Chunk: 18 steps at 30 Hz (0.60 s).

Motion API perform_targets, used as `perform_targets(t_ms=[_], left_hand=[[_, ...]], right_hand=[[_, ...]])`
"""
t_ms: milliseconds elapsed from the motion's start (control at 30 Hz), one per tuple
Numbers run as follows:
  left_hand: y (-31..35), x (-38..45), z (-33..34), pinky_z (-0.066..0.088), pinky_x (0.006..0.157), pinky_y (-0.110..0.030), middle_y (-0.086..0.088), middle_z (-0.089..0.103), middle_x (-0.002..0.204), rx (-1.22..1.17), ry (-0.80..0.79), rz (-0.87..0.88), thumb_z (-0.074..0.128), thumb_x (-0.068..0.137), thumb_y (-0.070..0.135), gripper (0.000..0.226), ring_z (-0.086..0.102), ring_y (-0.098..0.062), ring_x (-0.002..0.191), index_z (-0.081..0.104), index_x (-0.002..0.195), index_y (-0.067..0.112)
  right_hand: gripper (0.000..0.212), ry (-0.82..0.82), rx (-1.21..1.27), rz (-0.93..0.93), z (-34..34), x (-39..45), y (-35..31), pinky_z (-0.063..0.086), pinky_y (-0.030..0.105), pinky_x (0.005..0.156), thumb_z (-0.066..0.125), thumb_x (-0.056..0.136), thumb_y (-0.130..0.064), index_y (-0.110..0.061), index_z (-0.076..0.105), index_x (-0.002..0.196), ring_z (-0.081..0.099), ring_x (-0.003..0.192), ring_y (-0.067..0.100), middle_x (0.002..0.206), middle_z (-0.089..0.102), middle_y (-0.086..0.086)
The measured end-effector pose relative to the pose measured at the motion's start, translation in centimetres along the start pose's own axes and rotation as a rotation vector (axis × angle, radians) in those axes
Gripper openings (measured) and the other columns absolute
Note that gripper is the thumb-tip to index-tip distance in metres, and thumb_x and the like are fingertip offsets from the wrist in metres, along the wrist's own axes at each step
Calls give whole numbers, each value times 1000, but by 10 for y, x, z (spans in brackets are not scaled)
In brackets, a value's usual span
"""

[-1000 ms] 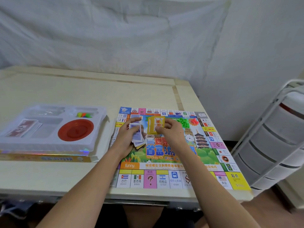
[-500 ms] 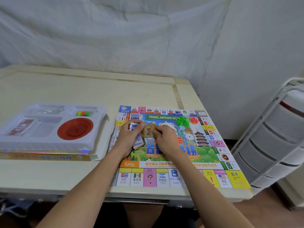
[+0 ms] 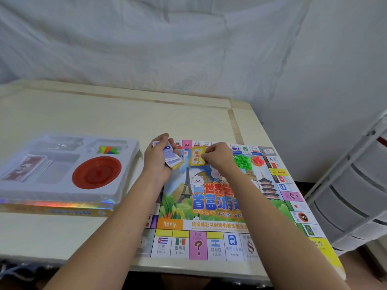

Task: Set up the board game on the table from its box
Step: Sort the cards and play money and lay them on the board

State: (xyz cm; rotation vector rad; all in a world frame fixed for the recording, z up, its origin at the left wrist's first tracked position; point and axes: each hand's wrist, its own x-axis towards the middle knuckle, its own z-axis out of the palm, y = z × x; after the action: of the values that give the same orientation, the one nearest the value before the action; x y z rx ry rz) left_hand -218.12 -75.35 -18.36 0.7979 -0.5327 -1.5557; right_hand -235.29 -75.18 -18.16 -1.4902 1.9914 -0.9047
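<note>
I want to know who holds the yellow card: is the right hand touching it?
Touching. The head view shows the right hand pinching the yellow card's edge with its fingers.

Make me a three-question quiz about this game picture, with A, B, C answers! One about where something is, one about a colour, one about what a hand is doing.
1. Where is the round dish? A in the white tray B on the board C on the floor
2. What colour are the little houses? A blue B green C black
3. What does the left hand hold? A nothing B a dice C a stack of cards

Answers: 1 A, it sits in a tray compartment. 2 B, a green pile on the board. 3 C, cards fan from its fingers.
</note>
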Motion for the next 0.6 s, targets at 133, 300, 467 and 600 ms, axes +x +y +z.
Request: perform_targets(t_ms=[133,300,467,600], left_hand=[[-3,16,-5,47,43,-22,-8,55,75,-9,-2,-39,51,101,17,12,56,-15,44,57,91,17],[-2,25,-10,44,44,-21,-7,57,73,-61,-62,-69,50,100,18,15,53,-17,44,52,85,14],[-3,25,-11,46,47,-20,-1,47,73,-248,-44,-227,54,98,20,18,47,-11,48,54,82,13],[-1,14,-15,47,55,-23,-6,48,79,-243,-42,-259,55,97,25,20,47,-13,56,51,85,10]], right_hand=[[26,-66,-368,1,14,30,-15,34,23,60,59,76,0,-9,44,57,41,67,18,57,34,8],[15,-65,-518,6,29,35,-17,31,20,55,46,90,-2,-7,42,76,37,61,15,78,39,7],[35,-13,-371,-43,38,24,-10,48,40,86,50,86,2,-1,48,121,55,106,37,120,48,22],[19,2,61,-431,19,-11,-26,46,27,81,64,89,-14,-17,68,107,55,88,11,98,64,1]])
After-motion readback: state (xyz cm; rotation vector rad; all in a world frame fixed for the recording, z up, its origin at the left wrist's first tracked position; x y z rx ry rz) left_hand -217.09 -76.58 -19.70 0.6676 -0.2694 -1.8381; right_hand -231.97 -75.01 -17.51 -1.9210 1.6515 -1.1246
